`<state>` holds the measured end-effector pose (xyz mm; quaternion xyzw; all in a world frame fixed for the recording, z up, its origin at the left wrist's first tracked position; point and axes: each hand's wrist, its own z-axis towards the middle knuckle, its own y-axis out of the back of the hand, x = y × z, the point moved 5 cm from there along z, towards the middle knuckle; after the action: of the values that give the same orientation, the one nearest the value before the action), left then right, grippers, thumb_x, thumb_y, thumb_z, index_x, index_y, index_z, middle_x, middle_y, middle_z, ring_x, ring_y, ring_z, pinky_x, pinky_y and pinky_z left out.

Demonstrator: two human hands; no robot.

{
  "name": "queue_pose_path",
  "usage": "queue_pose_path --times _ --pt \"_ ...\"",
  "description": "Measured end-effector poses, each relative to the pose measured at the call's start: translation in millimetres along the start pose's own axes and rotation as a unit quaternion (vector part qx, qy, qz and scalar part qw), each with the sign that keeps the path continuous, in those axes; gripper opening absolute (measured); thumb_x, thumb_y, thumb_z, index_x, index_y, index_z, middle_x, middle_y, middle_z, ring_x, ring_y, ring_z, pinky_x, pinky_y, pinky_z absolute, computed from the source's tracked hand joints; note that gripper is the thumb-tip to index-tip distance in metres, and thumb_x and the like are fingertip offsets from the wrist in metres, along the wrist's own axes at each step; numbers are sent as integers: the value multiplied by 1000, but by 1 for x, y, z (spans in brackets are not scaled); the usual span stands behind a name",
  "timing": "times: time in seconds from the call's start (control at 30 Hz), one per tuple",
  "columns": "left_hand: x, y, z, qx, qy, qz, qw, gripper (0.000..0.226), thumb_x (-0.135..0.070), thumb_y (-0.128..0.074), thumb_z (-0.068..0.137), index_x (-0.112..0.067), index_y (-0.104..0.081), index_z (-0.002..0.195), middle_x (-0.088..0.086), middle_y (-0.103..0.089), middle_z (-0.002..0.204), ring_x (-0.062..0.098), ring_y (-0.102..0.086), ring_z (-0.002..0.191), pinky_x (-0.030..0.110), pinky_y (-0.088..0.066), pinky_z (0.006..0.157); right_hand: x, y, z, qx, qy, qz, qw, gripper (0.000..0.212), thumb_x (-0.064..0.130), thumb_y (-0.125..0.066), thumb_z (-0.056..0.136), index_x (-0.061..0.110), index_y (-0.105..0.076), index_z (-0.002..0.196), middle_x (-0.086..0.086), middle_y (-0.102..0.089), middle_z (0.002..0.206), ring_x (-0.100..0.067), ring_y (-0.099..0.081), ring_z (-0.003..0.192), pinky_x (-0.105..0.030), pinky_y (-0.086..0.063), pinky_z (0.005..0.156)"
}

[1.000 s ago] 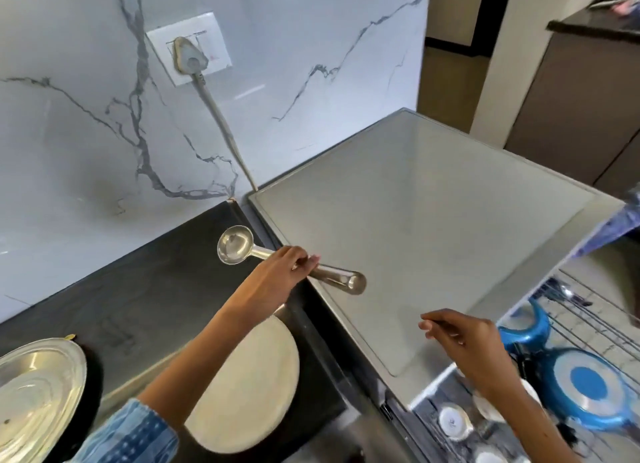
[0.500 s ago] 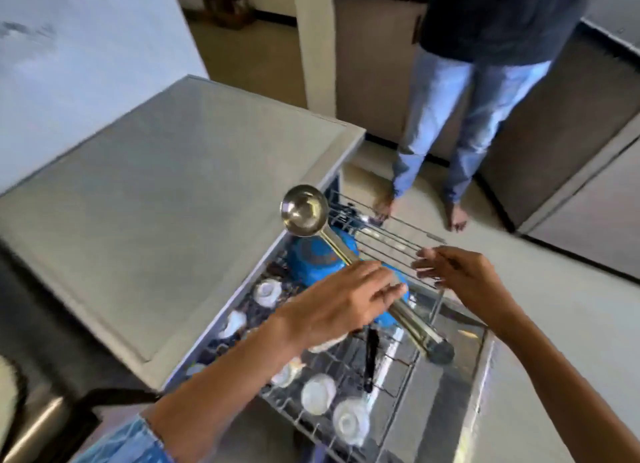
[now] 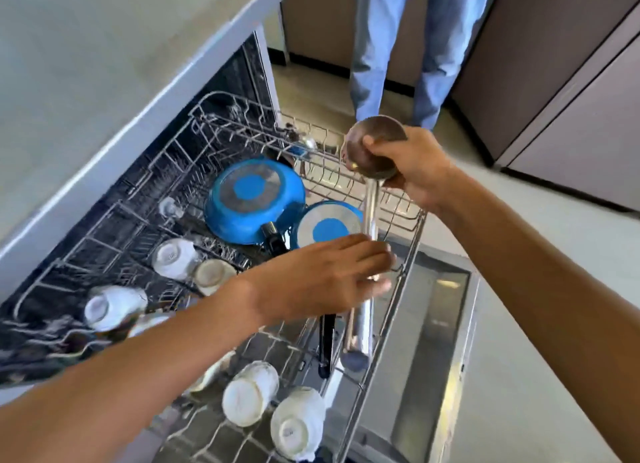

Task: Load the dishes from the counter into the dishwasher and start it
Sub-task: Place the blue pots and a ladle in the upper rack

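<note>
Ladle (image 3: 370, 220) now over rack (image 3: 412, 234), bowl passed to right hand (image 3: 412, 166), which grips it | left hand (image 3: 322, 282) flat on handle | step: we rack ladle | next: lay it among tines.

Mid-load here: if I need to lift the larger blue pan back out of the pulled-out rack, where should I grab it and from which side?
Probably by its black handle, coming from above on the near side. The larger blue round pan lies upside down, base up and tilted, so its rim sits low in the wire dishwasher rack. The handle points toward the camera, beside the smaller blue pan, partly under the left hand.
</note>
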<state>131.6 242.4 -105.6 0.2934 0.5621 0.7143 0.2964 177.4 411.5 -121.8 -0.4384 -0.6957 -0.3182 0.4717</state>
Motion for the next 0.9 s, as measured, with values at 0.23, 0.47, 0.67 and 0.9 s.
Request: queue_pose_path --times 0.23,0.47,0.67,0.9 --pt "47 -29 -63 -27 347 18 937 57 6 -35 79 -5 -51 132 20 -52 128 32 -50 114 39 -44 93 31 47 18 -198 135 63 969 14 11 -60 85 24 -62 81 4 -63 77 -21 -61 75 -29 -52 55" --pt "61 -62 -68 -9 424 -25 905 49 10 -54 65 0 -63 113 18 -61 114 33 -62 97 41 -55 81 67 42 20 -301 268 10 915 15 5 -51 89 19 -57 88 16 -54 72 10 -48 61 -9 -40 66" --pt "66 -84 -49 55 423 -117 897 59 5 -80 44 -14 -74 99 8 -68 106 21 -66 89 31 -58 70 90 11 28 -259 334 -1 906 20 -4 -46 88 10 -59 95 15 -56 76 6 -52 70 -6 -39 66" --pt "70 -100 -44 111 425 -149 886 56 -8 -87 45 -24 -74 97 1 -67 109 12 -65 94 22 -52 80 104 -18 38 -178 389 -88 900 32 -9 -44 83 13 -61 99 16 -61 83 -4 -59 83 -28 -52 76"
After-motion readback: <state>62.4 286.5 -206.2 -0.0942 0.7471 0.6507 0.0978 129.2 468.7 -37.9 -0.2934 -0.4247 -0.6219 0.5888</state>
